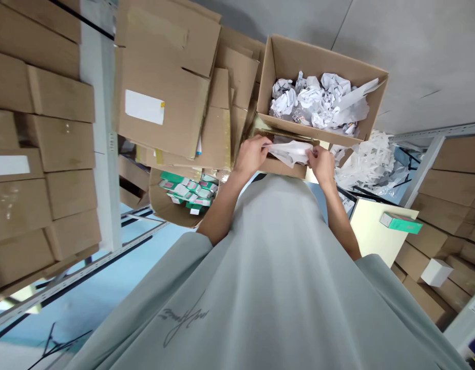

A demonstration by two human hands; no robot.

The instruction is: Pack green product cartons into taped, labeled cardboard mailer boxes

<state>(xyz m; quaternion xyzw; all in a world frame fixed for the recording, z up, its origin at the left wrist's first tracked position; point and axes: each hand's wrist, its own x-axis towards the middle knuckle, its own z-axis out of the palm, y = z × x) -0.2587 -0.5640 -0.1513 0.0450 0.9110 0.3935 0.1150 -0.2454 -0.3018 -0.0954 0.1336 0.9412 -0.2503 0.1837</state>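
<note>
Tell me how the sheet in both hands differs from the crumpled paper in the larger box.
The sheet is held between the left hand and right hand; the crumpled paper lies in the larger box. The sheet is partly spread, while the crumpled paper is mostly balled up. Both are whitish.

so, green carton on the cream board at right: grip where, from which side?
Probably the outer end of the green carton, coming from picture right: that end appears to jut past the edge of the cream board, so thumb and fingers could straddle the narrow body there.
</note>
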